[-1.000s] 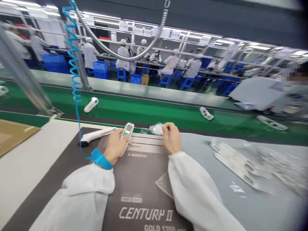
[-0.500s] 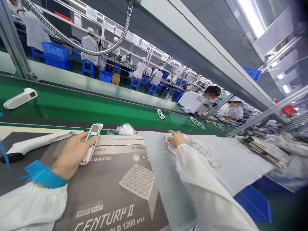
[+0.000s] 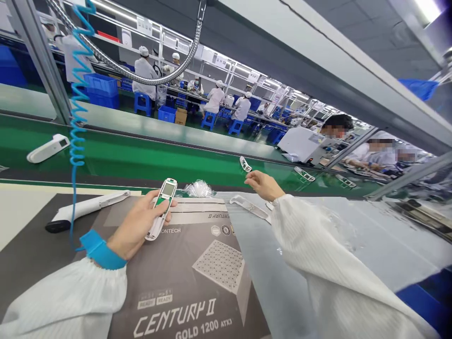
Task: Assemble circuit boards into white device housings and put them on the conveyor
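Observation:
My left hand (image 3: 136, 223) is closed around a white handheld device housing (image 3: 153, 230), tilted, with a small grey screen and a green circuit board showing; my thumb presses on the board. A blue band circles that wrist. My right hand (image 3: 266, 186) hovers by the near edge of the green belt, fingers bent together; whatever is between them, if anything, is hidden. Just past its fingertips a similar open housing (image 3: 245, 164) lies on the belt. Below this hand a slim white shell (image 3: 250, 206) rests on the pale foam sheet (image 3: 254, 254), partly covered by my sleeve.
A grey printed box panel (image 3: 190, 245) covers the middle worktop. To the left lies a white-handled tool (image 3: 88, 207) behind a coiled blue cord (image 3: 78, 117). A crumpled clear plastic bundle (image 3: 199, 188) sits by the belt (image 3: 169, 160). More devices lie along it, and co-workers sit beyond.
My right hand has lifted off the white shells on the foam sheet and moved up to the belt's edge. My left hand still holds the device. The view has shifted, bringing in the blue cord.

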The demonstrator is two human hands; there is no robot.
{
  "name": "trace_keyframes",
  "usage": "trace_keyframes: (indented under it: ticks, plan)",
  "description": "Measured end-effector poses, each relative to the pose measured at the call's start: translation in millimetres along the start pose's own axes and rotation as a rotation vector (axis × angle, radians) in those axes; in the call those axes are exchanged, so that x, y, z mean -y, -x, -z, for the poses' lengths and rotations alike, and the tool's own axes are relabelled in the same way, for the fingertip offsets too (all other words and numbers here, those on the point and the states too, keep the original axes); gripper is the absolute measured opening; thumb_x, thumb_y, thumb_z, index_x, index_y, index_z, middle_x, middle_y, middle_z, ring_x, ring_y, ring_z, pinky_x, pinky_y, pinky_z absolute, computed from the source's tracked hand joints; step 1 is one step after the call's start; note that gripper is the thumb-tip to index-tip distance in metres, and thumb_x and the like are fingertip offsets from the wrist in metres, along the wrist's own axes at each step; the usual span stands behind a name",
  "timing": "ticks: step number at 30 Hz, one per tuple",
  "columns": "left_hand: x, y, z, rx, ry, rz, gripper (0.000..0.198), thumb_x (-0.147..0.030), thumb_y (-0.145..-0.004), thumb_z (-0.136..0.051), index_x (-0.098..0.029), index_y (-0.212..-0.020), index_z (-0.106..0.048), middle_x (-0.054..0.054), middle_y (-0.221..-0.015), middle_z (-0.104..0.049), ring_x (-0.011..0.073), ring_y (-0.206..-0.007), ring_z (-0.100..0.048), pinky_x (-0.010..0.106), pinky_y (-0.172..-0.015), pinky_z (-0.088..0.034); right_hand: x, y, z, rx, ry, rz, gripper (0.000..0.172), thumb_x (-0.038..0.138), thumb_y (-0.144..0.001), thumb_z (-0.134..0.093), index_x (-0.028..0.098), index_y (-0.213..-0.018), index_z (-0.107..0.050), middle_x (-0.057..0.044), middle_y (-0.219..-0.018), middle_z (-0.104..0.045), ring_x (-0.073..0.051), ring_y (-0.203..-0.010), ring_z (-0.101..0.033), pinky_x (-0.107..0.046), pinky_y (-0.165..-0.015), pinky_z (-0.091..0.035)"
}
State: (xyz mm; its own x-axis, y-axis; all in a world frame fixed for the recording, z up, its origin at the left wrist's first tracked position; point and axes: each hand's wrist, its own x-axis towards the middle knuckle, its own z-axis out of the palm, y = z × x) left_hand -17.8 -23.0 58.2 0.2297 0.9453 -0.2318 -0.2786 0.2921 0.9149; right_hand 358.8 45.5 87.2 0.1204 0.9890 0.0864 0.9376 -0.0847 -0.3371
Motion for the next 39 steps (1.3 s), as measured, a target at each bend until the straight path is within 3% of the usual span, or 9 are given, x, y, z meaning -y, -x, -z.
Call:
trace_keyframes:
  ticks: [6,13,16,19,23,26,30,36,39]
  plan:
    - [6,-5,6.0,-0.018,-0.063,-0.020,0.047,-0.043,-0.073,-0.076,-0.017,-0.107,-0.057,0.002,-0.088,-0.065,0.0080,-0.057,-0.053,0.021,-0.051,-0.040,14,-3,-22,0.205,0.055,0.034,0.015,0.019,-0.071,-0.070,0.022,-0.086,-0.071,-0.002,-0.088,-0.075,-0.017,-0.081,-0.068,-0.026,-0.076,-0.049]
    - [0,-2,0.0,-0.037,-0.083,0.002,0.051,-0.049,-0.070,-0.077,-0.015,-0.105,-0.061,0.000,-0.074,-0.063,0.0092,-0.054,-0.052,0.023,-0.053,-0.043,12,8,-33,0.231,0.177,-0.079,0.020,0.017,-0.059,-0.080,0.020,-0.077,-0.073,-0.007,-0.085,-0.073,-0.025,-0.083,-0.068,-0.032,-0.073,-0.048]
    - [1,-1,-1.3,-0.055,-0.130,0.012,0.051,-0.059,-0.077,-0.066,-0.014,-0.101,-0.064,0.000,-0.064,-0.060,0.0111,-0.053,-0.052,0.023,-0.051,-0.042,18,12,-25,0.233,0.148,-0.065,0.008,0.016,-0.064,-0.076,0.020,-0.068,-0.071,-0.006,-0.075,-0.070,-0.024,-0.079,-0.067,-0.031,-0.072,-0.047]
    - [4,-5,0.2,-0.101,-0.132,-0.021,0.049,-0.058,-0.084,-0.057,-0.013,-0.103,-0.065,0.004,-0.075,-0.066,0.0127,-0.059,-0.056,0.025,-0.056,-0.047,31,17,-8,0.225,0.069,-0.010,0.006,0.023,-0.077,-0.067,0.021,-0.072,-0.068,-0.005,-0.080,-0.072,-0.021,-0.080,-0.066,-0.030,-0.072,-0.048]
    - [13,-14,4.5,-0.139,-0.247,-0.111,0.046,-0.048,-0.085,-0.061,-0.019,-0.121,-0.061,0.006,-0.098,-0.070,0.0160,-0.077,-0.063,0.028,-0.071,-0.050,71,30,-23,0.185,-0.629,-0.071,0.017,0.023,-0.081,-0.066,0.021,-0.097,-0.061,-0.008,-0.097,-0.074,-0.021,-0.079,-0.069,-0.036,-0.069,-0.055]
    - [22,-16,5.9,-0.173,-0.437,-0.301,0.044,-0.039,-0.082,-0.066,-0.022,-0.122,-0.061,0.006,-0.108,-0.070,0.0196,-0.097,-0.064,0.030,-0.085,-0.049,118,49,-70,0.201,-1.236,-0.174,0.032,0.016,-0.073,-0.075,0.023,-0.098,-0.057,-0.006,-0.098,-0.074,-0.021,-0.074,-0.070,-0.041,-0.069,-0.059]
    - [31,-12,3.3,-0.140,-0.649,-0.459,0.032,-0.025,-0.083,-0.063,-0.021,-0.115,-0.064,0.005,-0.115,-0.069,0.0203,-0.103,-0.063,0.033,-0.093,-0.046,171,80,-125,0.399,-1.728,-0.080,0.022,0.038,-0.085,-0.069,0.025,-0.100,-0.060,-0.005,-0.110,-0.071,-0.019,-0.098,-0.069,-0.039,-0.086,-0.057]
    - [32,-8,1.2,-0.129,-0.714,-0.376,0.028,-0.026,-0.085,-0.062,-0.020,-0.112,-0.066,0.005,-0.110,-0.071,0.0209,-0.098,-0.066,0.031,-0.089,-0.049,178,93,-141,0.355,-1.715,-0.038,0.044,0.042,-0.075,-0.079,0.023,-0.111,-0.063,-0.005,-0.106,-0.071,-0.021,-0.100,-0.067,-0.039,-0.094,-0.054]
    - [35,-7,-0.6,-0.090,-0.788,-0.454,0.034,-0.031,-0.090,-0.057,-0.021,-0.122,-0.063,0.006,-0.120,-0.068,0.0218,-0.108,-0.064,0.032,-0.096,-0.048,172,87,-140,0.267,-1.684,-0.028,0.050,0.046,-0.072,-0.081,0.022,-0.112,-0.064,-0.005,-0.102,-0.072,-0.021,-0.097,-0.067,-0.038,-0.095,-0.052]
